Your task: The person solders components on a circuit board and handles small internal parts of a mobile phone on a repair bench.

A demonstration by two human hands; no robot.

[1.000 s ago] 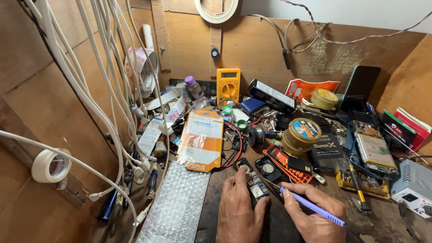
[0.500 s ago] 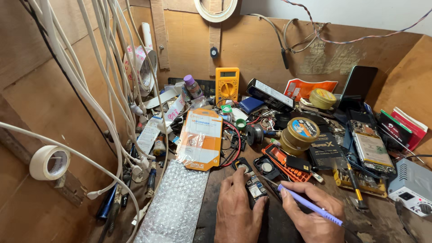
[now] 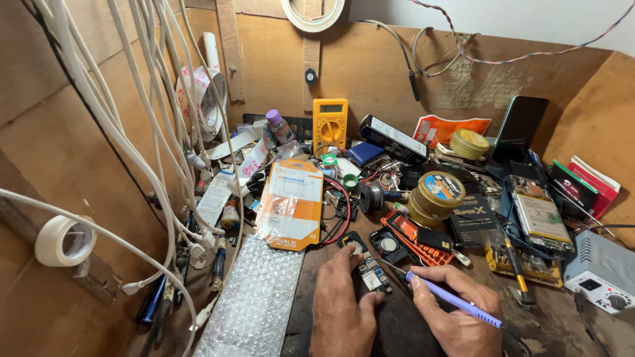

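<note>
A small circuit board [image 3: 371, 274] lies on the dark bench, pinched between the thumb and fingers of my left hand [image 3: 340, 311]. To its right, my right hand [image 3: 456, 317] grips a soldering iron with a purple handle [image 3: 456, 303] like a pen. The iron's thin tip points left and meets the board's right edge. Both wrists run off the bottom of the frame.
A sheet of bubble wrap [image 3: 254, 301] lies to the left, an orange-and-white packet [image 3: 293, 203] above it. A yellow multimeter [image 3: 330, 123], round tins [image 3: 438, 192], an opened phone [image 3: 539, 215] and a grey soldering station [image 3: 598, 274] crowd the back and right. White cables [image 3: 132, 132] hang on the left.
The view has shifted slightly. Both hands stay on the board and the iron in nearly the same place.
</note>
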